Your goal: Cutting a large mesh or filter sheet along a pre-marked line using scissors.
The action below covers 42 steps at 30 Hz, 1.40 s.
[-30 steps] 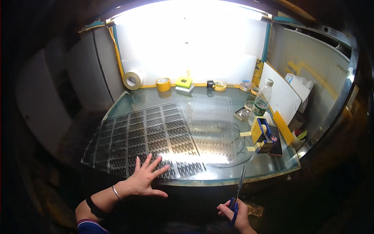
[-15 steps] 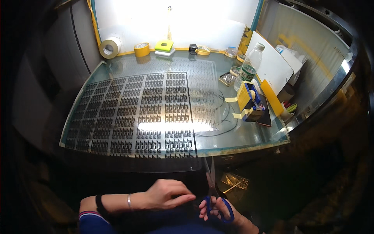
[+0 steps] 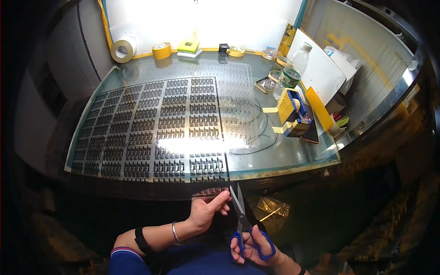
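A large clear film sheet, printed with rows of dark patterns, lies on the glass-topped table and hangs over its front edge. My left hand is at the overhanging front right corner, closed on the film with the thumb on top and fingers partly hidden beneath. My right hand grips blue-handled scissors, fingers through the loops. The scissor blades are spread and point away from me, beside the left thumb at the film's right edge.
On the table's right stand a yellow-and-blue tape dispenser, a plastic bottle and a small tray of bits. Tape rolls and a green hole punch line the back. A crinkled clear bag lies below the front edge.
My left hand has risen and moved forward to the film's corner and closed on it. The scissors have shifted slightly left, and their blades are spread wider. The view has tilted slightly.
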Available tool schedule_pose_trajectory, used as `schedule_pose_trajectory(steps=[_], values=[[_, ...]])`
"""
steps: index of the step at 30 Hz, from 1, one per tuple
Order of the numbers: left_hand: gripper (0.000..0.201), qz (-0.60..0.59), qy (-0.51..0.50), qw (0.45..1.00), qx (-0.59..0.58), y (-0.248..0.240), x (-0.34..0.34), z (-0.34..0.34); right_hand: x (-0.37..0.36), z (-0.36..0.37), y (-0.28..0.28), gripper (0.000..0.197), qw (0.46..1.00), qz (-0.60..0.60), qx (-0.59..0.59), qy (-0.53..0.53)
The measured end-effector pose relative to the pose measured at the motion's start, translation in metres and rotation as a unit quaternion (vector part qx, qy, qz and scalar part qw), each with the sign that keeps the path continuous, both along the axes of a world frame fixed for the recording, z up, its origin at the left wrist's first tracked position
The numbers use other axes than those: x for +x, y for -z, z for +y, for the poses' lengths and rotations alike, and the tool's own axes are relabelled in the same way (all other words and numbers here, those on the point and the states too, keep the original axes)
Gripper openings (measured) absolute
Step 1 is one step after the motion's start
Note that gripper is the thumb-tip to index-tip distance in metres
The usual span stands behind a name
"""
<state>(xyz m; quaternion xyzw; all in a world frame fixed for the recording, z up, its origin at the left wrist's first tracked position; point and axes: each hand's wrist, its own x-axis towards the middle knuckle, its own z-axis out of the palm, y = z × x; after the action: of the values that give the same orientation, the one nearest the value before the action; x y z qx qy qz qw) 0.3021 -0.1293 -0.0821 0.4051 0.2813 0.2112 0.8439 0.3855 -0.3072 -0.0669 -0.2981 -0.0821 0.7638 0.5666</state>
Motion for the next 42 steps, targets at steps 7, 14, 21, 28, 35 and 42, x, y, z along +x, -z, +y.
schedule_pose_trajectory(steps=[7, 14, 21, 28, 35, 42], values=[[0.017, -0.006, 0.012, 0.998, 0.055, 0.002, 0.002, -0.007, -0.018, 0.007, -0.016, 0.051, 0.964, -0.239, -0.105, 0.046], [0.015, 0.017, 0.017, 0.998, 0.063, -0.006, 0.003, -0.009, -0.021, 0.009, -0.018, 0.029, 0.931, -0.332, -0.131, 0.07], [0.015, 0.055, 0.022, 0.995, 0.078, -0.01, 0.0, -0.014, -0.02, 0.009, -0.015, 0.026, 0.91, -0.382, -0.148, 0.061], [0.016, 0.073, 0.03, 0.994, 0.079, -0.005, -0.006, -0.019, -0.023, 0.013, -0.014, 0.026, 0.91, -0.372, -0.143, 0.115], [0.016, 0.074, 0.037, 0.994, 0.067, -0.008, -0.01, -0.024, -0.019, 0.012, -0.024, 0.027, 0.904, -0.384, -0.172, 0.081], [0.014, 0.083, 0.056, 0.991, 0.091, -0.006, -0.018, -0.035, -0.017, 0.011, -0.012, 0.026, 0.902, -0.396, -0.144, 0.098]])
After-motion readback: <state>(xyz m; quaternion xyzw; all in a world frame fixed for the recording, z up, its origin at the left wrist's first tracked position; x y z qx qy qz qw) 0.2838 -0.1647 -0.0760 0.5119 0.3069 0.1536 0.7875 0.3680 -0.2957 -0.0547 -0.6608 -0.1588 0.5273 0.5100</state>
